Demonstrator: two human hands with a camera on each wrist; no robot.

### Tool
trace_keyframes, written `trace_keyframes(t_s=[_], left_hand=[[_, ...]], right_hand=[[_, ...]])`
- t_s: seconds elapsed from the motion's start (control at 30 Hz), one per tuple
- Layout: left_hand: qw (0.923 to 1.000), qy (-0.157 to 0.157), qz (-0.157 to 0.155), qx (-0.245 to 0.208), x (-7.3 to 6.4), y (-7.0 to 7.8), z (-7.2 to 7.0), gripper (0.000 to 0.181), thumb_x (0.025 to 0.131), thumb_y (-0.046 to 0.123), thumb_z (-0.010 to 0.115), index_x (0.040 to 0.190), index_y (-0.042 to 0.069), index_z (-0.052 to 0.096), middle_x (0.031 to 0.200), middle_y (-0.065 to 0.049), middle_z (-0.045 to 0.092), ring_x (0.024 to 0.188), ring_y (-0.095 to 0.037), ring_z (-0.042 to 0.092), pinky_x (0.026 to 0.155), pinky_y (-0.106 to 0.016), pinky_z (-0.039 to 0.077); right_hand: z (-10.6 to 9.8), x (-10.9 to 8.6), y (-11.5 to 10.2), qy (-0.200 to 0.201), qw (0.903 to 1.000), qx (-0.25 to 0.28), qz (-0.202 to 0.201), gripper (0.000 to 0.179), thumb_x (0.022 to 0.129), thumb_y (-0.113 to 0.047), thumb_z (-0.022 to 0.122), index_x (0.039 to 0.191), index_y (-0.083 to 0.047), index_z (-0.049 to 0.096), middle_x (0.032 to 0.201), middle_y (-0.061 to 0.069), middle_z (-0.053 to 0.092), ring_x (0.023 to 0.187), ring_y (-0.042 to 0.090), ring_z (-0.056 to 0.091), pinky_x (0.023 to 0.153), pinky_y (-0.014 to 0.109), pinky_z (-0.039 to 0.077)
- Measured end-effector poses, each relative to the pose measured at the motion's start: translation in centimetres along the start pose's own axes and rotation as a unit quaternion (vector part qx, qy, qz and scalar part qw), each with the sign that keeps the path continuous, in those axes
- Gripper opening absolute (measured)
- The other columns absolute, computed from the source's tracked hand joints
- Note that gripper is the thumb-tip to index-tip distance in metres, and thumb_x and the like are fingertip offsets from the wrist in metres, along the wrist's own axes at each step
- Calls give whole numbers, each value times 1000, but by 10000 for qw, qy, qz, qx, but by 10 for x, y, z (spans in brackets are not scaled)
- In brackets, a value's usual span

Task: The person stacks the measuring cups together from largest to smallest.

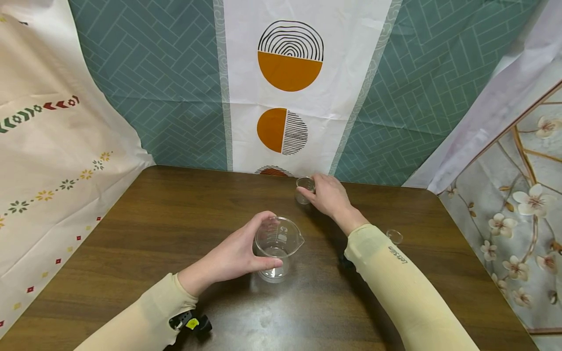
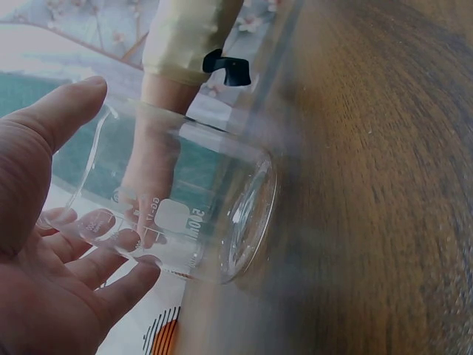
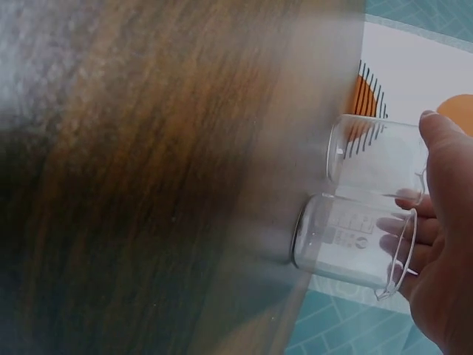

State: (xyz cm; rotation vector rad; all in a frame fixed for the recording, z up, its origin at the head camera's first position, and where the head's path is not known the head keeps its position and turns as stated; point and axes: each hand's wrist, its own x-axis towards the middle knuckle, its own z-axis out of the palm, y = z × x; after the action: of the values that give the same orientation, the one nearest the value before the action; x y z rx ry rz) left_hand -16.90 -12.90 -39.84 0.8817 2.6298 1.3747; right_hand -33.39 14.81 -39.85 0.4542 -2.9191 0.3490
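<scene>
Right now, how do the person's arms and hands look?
The left hand and right hand are bare. The left sleeve and right sleeve are pale yellow; dark lettering marks the right one. A black device with a yellow patch shows at the left sleeve's end, another black device at the right's.

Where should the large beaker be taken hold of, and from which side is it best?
Probably by the upper wall of the large beaker, just below its rim, coming from the left. It is upright and its spout points right, so the left side offers plain round wall. Thumb in front, fingers behind, as the left hand shows.
</scene>
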Motion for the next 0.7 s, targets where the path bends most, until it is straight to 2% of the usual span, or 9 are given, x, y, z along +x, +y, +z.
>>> trace_keyframes(t_s=[0.23,0.47,0.7], left_hand=[[10000,21,4,12,0,0,0,88,86,33,98,154,17,44,150,-2,61,139,-20,59,119,-49,46],[10000,14,18,-3,1,0,0,89,86,33,98,154,15,44,151,-3,61,138,-20,60,119,-49,46],[10000,0,21,2,0,-1,0,89,86,33,98,154,15,44,151,-1,61,140,-20,59,119,-49,46]], right_hand=[[-1,-1,1,209,9998,75,-18,65,105,-63,67,133,-4,68,121,15,75,117,39,68,104,54,55],[-2,-3,2,275,9996,110,19,66,104,-65,68,134,-6,69,128,14,75,118,38,69,103,54,56],[-4,-6,-1,349,9992,167,-32,67,103,-65,69,136,-6,70,127,13,75,119,38,69,104,55,55]])
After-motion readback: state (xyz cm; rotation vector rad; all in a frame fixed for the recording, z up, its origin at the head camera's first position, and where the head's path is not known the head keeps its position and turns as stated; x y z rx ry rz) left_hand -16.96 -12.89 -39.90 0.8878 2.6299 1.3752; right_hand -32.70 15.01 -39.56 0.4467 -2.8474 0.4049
